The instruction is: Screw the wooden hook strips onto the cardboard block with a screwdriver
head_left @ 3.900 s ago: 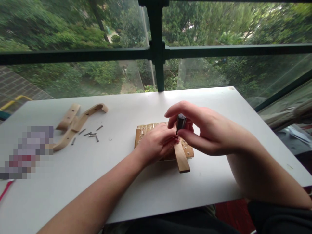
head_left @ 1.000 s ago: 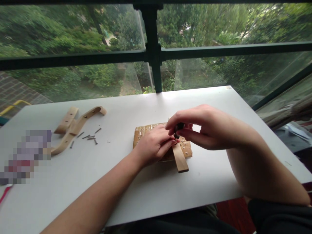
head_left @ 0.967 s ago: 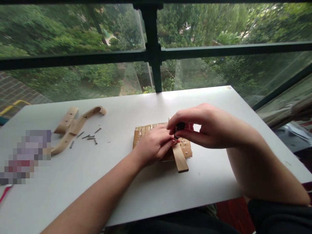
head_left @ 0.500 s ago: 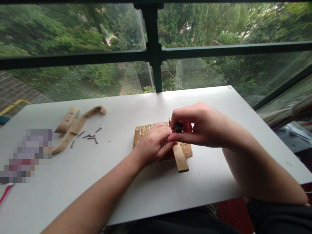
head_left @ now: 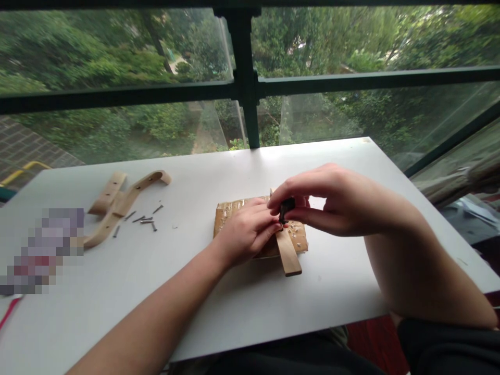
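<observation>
A wooden hook piece lies across a battered block wrapped in brown tape, its flat end jutting over the near edge. My left hand rests on the block, fingers closed against the wood and partly hidden. Above it, my right hand pinches the black handle of a screwdriver between thumb and fingers. The handle tilts a little, and its lower end points at the wood beside my left fingertips. The tip and any screw under it are too small to make out.
Curved wooden pieces with holes lie at the left of the white table. Several loose screws are scattered beside them. A blurred-out packet is at the left edge, near a red strip. Windows stand behind the table.
My right fingers have loosened and shifted on the handle, which now leans and shows more of its lower part. My left hand and the wood have hardly moved.
</observation>
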`<state>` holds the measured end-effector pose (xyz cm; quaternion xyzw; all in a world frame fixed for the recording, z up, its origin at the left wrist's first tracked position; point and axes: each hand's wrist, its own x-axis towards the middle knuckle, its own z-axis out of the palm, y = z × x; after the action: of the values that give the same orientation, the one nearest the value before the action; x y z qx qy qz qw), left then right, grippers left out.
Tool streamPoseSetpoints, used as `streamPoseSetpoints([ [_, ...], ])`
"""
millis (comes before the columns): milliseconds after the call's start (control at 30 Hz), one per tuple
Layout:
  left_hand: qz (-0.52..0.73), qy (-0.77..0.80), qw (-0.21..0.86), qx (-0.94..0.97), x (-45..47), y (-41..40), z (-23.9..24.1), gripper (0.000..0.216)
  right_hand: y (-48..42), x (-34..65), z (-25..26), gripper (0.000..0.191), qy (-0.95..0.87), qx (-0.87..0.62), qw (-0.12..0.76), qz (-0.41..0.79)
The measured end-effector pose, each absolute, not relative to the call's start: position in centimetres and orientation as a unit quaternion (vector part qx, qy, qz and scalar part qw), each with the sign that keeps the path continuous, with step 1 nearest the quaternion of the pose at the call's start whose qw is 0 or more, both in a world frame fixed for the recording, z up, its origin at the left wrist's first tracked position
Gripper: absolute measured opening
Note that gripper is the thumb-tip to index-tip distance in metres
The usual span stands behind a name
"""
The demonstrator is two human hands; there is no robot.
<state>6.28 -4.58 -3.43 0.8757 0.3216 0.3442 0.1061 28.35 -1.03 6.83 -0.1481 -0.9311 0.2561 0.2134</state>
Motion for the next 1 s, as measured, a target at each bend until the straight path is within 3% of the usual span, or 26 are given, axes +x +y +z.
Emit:
streamPoseSetpoints([
  [100,0.347,0.315,0.111,0.876,6.3,-4.6,-3.5,0.014,-0.8,27.9,6.5,0.016,-0.927,-0.161,0.226,0.252],
  [500,0.373,0.331,0.145,0.854,6.3,-4.7,-3.2,0.008,-1.3,26.7,5.7,0.03,-0.911,-0.183,0.277,0.244],
  [667,0.369,0.328,0.16,0.855,6.2,-4.6,-3.2,0.012,-1.3,27.1,6.0,0.024,-0.913,-0.174,0.253,0.27],
  [833,0.362,0.33,0.133,0.861,6.3,-4.7,-3.2,0.015,-1.1,28.3,6.7,0.042,-0.914,-0.087,0.209,0.336],
  [1000,0.36,0.329,0.124,0.864,6.2,-4.6,-3.4,0.014,-0.8,28.1,6.8,0.025,-0.927,-0.11,0.237,0.269],
])
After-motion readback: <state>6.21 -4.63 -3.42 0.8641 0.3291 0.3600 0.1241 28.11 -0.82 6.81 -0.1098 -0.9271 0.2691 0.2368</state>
